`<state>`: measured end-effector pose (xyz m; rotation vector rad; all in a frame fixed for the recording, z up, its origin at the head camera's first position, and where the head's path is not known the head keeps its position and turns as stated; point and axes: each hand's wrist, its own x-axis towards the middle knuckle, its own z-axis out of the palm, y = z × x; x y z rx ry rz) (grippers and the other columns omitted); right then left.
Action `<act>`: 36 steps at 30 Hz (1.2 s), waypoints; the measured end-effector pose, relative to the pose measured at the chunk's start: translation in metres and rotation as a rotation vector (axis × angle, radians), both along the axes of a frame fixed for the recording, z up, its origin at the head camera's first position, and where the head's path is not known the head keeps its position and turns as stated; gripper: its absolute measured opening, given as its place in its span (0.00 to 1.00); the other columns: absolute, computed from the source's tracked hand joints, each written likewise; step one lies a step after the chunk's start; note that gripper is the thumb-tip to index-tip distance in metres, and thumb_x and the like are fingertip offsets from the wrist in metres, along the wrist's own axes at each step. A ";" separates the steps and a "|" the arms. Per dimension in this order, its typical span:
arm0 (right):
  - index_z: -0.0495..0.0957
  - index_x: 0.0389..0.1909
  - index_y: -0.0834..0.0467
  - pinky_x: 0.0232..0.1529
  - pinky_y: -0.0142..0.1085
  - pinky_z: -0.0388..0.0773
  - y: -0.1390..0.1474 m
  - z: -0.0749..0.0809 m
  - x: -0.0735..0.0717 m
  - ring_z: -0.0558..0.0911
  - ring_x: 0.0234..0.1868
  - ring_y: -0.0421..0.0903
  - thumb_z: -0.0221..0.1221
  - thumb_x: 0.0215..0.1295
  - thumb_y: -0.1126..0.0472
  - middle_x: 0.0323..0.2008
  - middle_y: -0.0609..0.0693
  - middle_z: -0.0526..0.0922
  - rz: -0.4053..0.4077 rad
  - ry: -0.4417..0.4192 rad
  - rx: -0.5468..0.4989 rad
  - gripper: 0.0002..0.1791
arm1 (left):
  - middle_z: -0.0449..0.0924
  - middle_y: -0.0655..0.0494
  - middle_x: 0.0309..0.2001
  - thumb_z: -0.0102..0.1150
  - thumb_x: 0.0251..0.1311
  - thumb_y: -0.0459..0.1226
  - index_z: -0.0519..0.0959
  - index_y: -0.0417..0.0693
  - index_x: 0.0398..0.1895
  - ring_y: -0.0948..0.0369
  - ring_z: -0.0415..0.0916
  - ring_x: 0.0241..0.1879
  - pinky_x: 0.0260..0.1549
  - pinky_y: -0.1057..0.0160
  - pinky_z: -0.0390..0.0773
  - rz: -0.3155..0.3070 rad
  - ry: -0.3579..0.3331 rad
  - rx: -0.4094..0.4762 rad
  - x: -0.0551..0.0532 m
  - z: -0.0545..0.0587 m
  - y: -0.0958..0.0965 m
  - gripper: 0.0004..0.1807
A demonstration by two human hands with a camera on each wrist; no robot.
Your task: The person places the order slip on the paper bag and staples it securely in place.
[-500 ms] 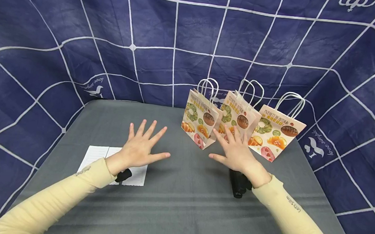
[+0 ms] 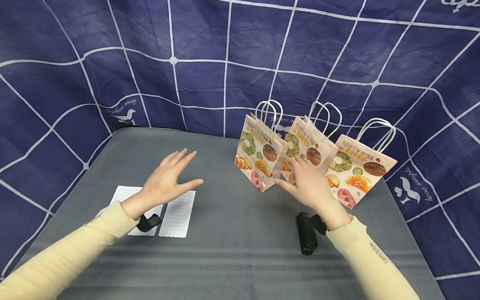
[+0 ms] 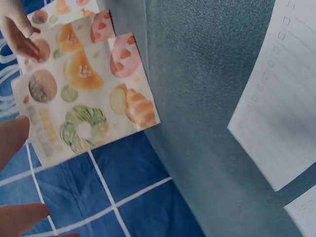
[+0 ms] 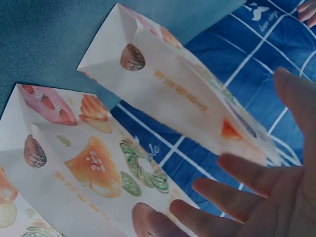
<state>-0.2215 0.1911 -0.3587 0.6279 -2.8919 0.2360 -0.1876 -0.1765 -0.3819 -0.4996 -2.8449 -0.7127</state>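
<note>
My left hand [image 2: 163, 180] hovers above the grey table with its fingers extended and its thumb apart, holding nothing. Lined paper sheets [image 2: 178, 213] lie below that wrist. On the right, my right hand [image 2: 311, 185] is raised in front of the paper bags, its fingers loosely bent and nothing in them. Three bags with white handles and printed bread pictures stand at the back right: a left bag [image 2: 258, 149], a middle bag [image 2: 303, 139] partly hidden by the right hand, and a right bag [image 2: 359, 179]. In the right wrist view, the fingers [image 4: 232, 192] overlap a bag's top edge.
A black cylindrical object [image 2: 306, 234] lies on the table [image 2: 230, 263] below the right wrist. Dark blue cloth [image 2: 199, 32] with white lines hangs behind the table and at both sides.
Both hands have turned from flat, widely spread fingers to closer, more relaxed ones. The left hand has shifted slightly left and the right hand slightly right. The bags stand as before.
</note>
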 end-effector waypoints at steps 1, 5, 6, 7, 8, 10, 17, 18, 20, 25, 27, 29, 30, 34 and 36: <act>0.68 0.59 0.63 0.36 0.49 0.76 0.000 0.000 -0.002 0.77 0.43 0.55 0.58 0.58 0.36 0.45 0.59 0.77 -0.009 0.006 -0.025 0.40 | 0.54 0.40 0.70 0.57 0.55 0.60 0.59 0.48 0.70 0.41 0.48 0.68 0.60 0.39 0.55 0.007 0.008 0.024 0.000 -0.002 -0.003 0.45; 0.65 0.59 0.64 0.28 0.46 0.74 0.001 0.000 -0.008 0.76 0.30 0.51 0.58 0.58 0.35 0.33 0.54 0.75 -0.051 -0.016 -0.118 0.41 | 0.60 0.41 0.67 0.61 0.55 0.55 0.63 0.46 0.68 0.41 0.54 0.65 0.60 0.42 0.56 0.045 0.043 0.112 -0.001 -0.010 -0.014 0.41; 0.64 0.61 0.64 0.28 0.46 0.74 0.001 0.000 -0.010 0.76 0.30 0.51 0.57 0.58 0.35 0.33 0.54 0.75 -0.058 -0.021 -0.133 0.43 | 0.61 0.41 0.66 0.61 0.55 0.54 0.64 0.45 0.67 0.41 0.55 0.64 0.59 0.42 0.57 0.055 0.052 0.131 -0.001 -0.012 -0.016 0.40; 0.62 0.62 0.64 0.28 0.46 0.74 0.001 0.001 -0.011 0.77 0.30 0.51 0.57 0.58 0.34 0.34 0.55 0.75 -0.065 -0.025 -0.150 0.44 | 0.62 0.41 0.66 0.62 0.55 0.53 0.65 0.45 0.66 0.42 0.57 0.63 0.58 0.43 0.59 0.062 0.059 0.150 -0.002 -0.014 -0.019 0.39; 0.60 0.64 0.64 0.26 0.46 0.74 0.001 0.001 -0.012 0.77 0.29 0.51 0.57 0.58 0.34 0.33 0.55 0.75 -0.071 -0.034 -0.172 0.45 | 0.64 0.42 0.65 0.62 0.55 0.52 0.65 0.44 0.66 0.42 0.58 0.62 0.56 0.44 0.61 0.066 0.060 0.172 -0.002 -0.015 -0.021 0.38; 0.55 0.68 0.62 0.24 0.45 0.74 0.002 0.002 -0.015 0.78 0.29 0.52 0.56 0.58 0.34 0.33 0.56 0.77 -0.083 -0.053 -0.211 0.48 | 0.64 0.42 0.64 0.62 0.56 0.50 0.65 0.45 0.66 0.44 0.60 0.61 0.55 0.46 0.65 0.066 0.033 0.230 -0.002 -0.018 -0.025 0.36; 0.42 0.73 0.54 0.45 0.53 0.75 0.003 -0.001 -0.028 0.73 0.57 0.59 0.57 0.57 0.33 0.60 0.62 0.70 -0.097 -0.162 -0.442 0.53 | 0.63 0.43 0.65 0.62 0.58 0.49 0.62 0.47 0.68 0.45 0.64 0.59 0.52 0.45 0.70 0.086 -0.162 0.419 0.001 -0.031 -0.038 0.37; 0.42 0.73 0.55 0.49 0.54 0.73 0.003 -0.002 -0.030 0.71 0.59 0.59 0.58 0.57 0.35 0.61 0.62 0.69 -0.087 -0.174 -0.491 0.53 | 0.62 0.44 0.65 0.62 0.58 0.50 0.62 0.47 0.68 0.45 0.64 0.59 0.52 0.46 0.70 0.092 -0.183 0.439 0.001 -0.033 -0.040 0.37; 0.43 0.73 0.56 0.54 0.53 0.70 0.002 -0.004 -0.033 0.69 0.60 0.59 0.60 0.58 0.39 0.62 0.62 0.67 -0.061 -0.197 -0.595 0.51 | 0.63 0.45 0.65 0.62 0.58 0.50 0.62 0.48 0.68 0.47 0.65 0.59 0.52 0.46 0.70 0.106 -0.223 0.474 0.003 -0.038 -0.042 0.37; 0.46 0.72 0.57 0.58 0.53 0.66 -0.001 -0.007 -0.037 0.67 0.62 0.60 0.64 0.59 0.51 0.63 0.63 0.66 -0.006 -0.254 -0.837 0.47 | 0.64 0.47 0.65 0.63 0.58 0.48 0.63 0.48 0.68 0.49 0.68 0.56 0.49 0.52 0.72 0.141 -0.288 0.573 0.008 -0.050 -0.046 0.36; 0.48 0.72 0.56 0.59 0.53 0.65 -0.001 -0.010 -0.039 0.66 0.62 0.61 0.64 0.59 0.54 0.63 0.63 0.65 0.006 -0.268 -0.910 0.46 | 0.64 0.48 0.65 0.62 0.59 0.47 0.63 0.47 0.68 0.51 0.69 0.55 0.47 0.58 0.72 0.155 -0.309 0.610 0.011 -0.055 -0.047 0.36; 0.49 0.71 0.55 0.60 0.53 0.64 -0.002 -0.012 -0.040 0.65 0.63 0.61 0.65 0.59 0.56 0.64 0.63 0.65 0.007 -0.283 -0.965 0.45 | 0.63 0.47 0.66 0.62 0.59 0.47 0.62 0.45 0.68 0.55 0.71 0.53 0.45 0.65 0.72 0.167 -0.335 0.651 0.013 -0.059 -0.048 0.35; 0.50 0.71 0.55 0.60 0.53 0.64 -0.002 -0.013 -0.041 0.65 0.63 0.61 0.65 0.59 0.57 0.64 0.63 0.64 0.004 -0.294 -0.990 0.44 | 0.62 0.47 0.66 0.61 0.60 0.46 0.62 0.44 0.68 0.58 0.72 0.52 0.44 0.68 0.72 0.171 -0.351 0.676 0.014 -0.062 -0.048 0.36; 0.52 0.71 0.54 0.59 0.51 0.67 -0.003 -0.016 -0.042 0.66 0.63 0.59 0.65 0.58 0.58 0.64 0.61 0.65 -0.024 -0.320 -1.046 0.43 | 0.60 0.43 0.67 0.62 0.60 0.42 0.59 0.40 0.68 0.69 0.74 0.44 0.40 0.72 0.75 0.158 -0.409 0.771 0.017 -0.073 -0.051 0.36; 0.54 0.70 0.55 0.57 0.51 0.68 -0.004 -0.017 -0.042 0.66 0.62 0.59 0.65 0.58 0.58 0.63 0.61 0.65 -0.033 -0.324 -1.073 0.42 | 0.60 0.40 0.66 0.62 0.60 0.38 0.59 0.38 0.68 0.71 0.75 0.41 0.39 0.70 0.76 0.143 -0.433 0.812 0.017 -0.079 -0.051 0.36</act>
